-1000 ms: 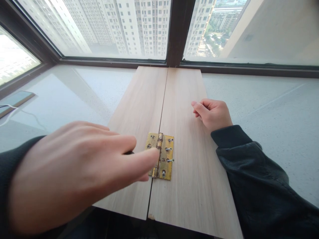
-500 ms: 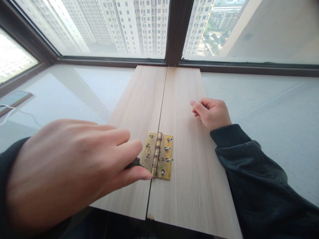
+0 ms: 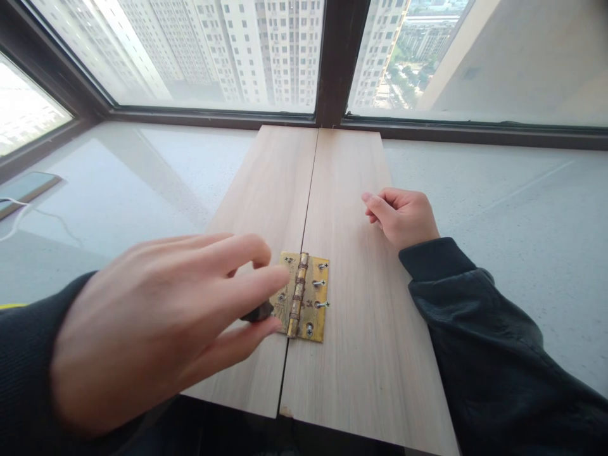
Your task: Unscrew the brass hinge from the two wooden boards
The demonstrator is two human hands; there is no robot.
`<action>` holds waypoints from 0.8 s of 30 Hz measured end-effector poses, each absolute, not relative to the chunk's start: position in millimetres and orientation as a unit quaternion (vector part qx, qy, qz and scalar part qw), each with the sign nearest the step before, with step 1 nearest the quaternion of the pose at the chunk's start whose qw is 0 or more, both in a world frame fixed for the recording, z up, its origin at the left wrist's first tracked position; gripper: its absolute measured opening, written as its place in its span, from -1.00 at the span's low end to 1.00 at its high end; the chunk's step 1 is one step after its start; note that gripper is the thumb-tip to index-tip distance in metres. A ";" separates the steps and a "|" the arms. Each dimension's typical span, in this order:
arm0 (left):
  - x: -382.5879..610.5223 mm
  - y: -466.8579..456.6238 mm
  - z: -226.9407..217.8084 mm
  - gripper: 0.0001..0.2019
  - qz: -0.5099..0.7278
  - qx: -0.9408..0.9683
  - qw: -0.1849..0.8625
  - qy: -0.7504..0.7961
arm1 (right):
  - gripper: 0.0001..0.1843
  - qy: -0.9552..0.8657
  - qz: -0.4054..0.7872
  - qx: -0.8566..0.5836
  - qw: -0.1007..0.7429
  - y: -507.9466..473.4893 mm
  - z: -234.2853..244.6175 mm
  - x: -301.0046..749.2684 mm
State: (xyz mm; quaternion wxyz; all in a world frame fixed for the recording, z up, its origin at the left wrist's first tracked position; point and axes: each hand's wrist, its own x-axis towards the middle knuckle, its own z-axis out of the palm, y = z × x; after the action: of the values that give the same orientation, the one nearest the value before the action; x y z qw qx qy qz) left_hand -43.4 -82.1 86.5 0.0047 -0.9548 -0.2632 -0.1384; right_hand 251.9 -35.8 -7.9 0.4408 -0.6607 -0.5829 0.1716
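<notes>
A worn brass hinge [image 3: 311, 301] lies open across the seam between two pale wooden boards. Three silver screws [image 3: 319, 283] stick up at a slant from its right leaf; a fourth screw [image 3: 310, 329] sits lower near the front. The left leaf has screw heads in its holes, partly covered by my fingers. My left hand [image 3: 166, 316] is closed around a black screwdriver [image 3: 258, 311], mostly hidden in the palm, beside the left leaf. My right hand [image 3: 403, 215] rests as a loose fist on the right board [image 3: 361, 354]; whatever its fingers may hold is hidden.
The boards span a speckled white windowsill [image 3: 503, 209] up to the dark window frame [image 3: 330, 69]. At far left lies a phone [image 3: 28, 189] with a white cable [image 3: 19, 218]. A bit of something yellow [image 3: 10, 306] shows by my left sleeve.
My left hand has shifted right and slightly down, and its fingers have changed their hold on the screwdriver. The right hand, hinge and boards look nearly unchanged.
</notes>
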 end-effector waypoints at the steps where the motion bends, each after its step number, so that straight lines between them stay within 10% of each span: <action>1: -42.5 -82.8 85.3 -0.86 -0.131 -0.960 0.008 -0.249 | -0.61 -0.583 0.170 -0.661 0.441 -35.8 -7.8 251.7; 24: -42.4 -93.3 57.4 -0.60 -0.250 -0.923 -0.161 -0.243 | -0.61 -0.589 0.170 -0.656 0.440 -34.5 -9.0 252.8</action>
State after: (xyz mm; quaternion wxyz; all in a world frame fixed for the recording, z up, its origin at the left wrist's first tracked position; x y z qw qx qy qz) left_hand -42.4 -93.3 57.4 -0.1609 -0.9233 -0.2429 -0.2501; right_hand 252.8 -34.5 -9.0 0.4400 -0.6562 -0.5890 0.1699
